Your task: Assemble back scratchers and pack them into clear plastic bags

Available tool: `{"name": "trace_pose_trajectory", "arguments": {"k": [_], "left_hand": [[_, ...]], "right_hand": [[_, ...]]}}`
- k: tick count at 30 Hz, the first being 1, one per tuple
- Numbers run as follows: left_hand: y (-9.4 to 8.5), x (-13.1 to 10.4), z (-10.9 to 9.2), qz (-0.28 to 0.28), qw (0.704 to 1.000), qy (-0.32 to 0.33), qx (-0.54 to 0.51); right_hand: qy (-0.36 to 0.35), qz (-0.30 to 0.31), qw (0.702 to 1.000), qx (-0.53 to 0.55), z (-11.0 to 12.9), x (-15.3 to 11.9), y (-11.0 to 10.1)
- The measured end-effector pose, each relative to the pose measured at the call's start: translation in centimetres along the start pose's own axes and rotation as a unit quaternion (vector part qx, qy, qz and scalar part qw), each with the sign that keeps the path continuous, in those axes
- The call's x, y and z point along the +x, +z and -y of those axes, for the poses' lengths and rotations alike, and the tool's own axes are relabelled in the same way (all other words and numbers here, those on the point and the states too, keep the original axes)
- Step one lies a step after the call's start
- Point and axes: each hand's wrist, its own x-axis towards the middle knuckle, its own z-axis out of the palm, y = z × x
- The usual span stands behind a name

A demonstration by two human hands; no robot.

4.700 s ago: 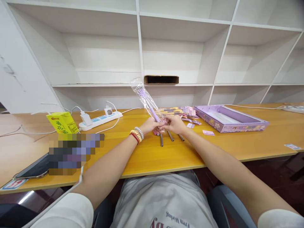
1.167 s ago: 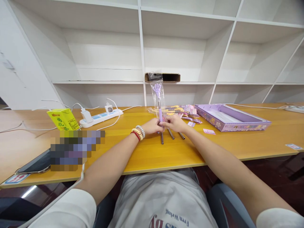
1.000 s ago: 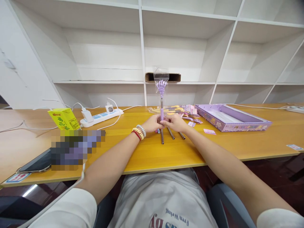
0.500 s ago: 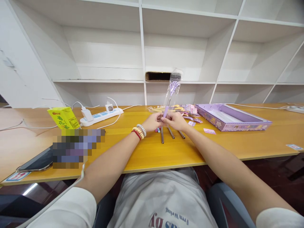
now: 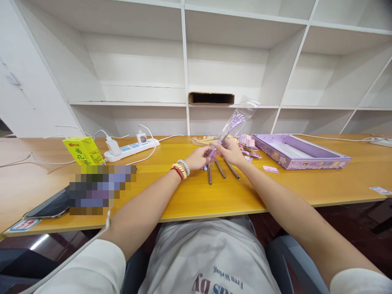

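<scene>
Above the table I hold a purple back scratcher with a hand-shaped head, a metal shaft and a purple handle. A clear plastic bag covers its head and upper shaft. My left hand pinches the lower handle end. Higher up, the fingers of my right hand close on the shaft through or beside the bag; exactly which is unclear. Beneath my hands lie several metal rods, their far ends hidden. A small blue-and-pink piece shows under my left fingers.
Behind my hands lies a pile of packaged items and pink cards. To the right are a purple box and a pink card. At left stand a yellow carton, a power strip and a phone. White shelves rise behind.
The back scratcher and bag have tilted from nearly upright toward the right. My right hand has shifted up from the handle to the shaft, while my left hand stays at the handle.
</scene>
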Motion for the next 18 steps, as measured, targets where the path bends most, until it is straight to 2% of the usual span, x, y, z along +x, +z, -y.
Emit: {"name": "trace_pose_trajectory", "arguments": {"k": [3, 7, 13, 18], "left_hand": [[0.2, 0.0, -0.4, -0.027, 0.999, -0.027, 0.002], [0.2, -0.3, -1.1, -0.074, 0.995, -0.062, 0.010], [-0.1, -0.6, -1.2, -0.081, 0.996, -0.025, 0.004], [-0.1, -0.8, -1.4, -0.117, 0.991, -0.042, 0.042]], "right_hand": [[0.008, -0.016, 0.999, -0.034, -0.2, 0.0, 0.0], [-0.028, 0.017, 0.998, -0.057, 0.2, -0.2, 0.0], [-0.071, 0.031, 0.994, -0.079, 0.8, -0.4, 0.1], [-0.097, 0.059, 0.991, -0.072, 0.6, -0.5, 0.3]]}}
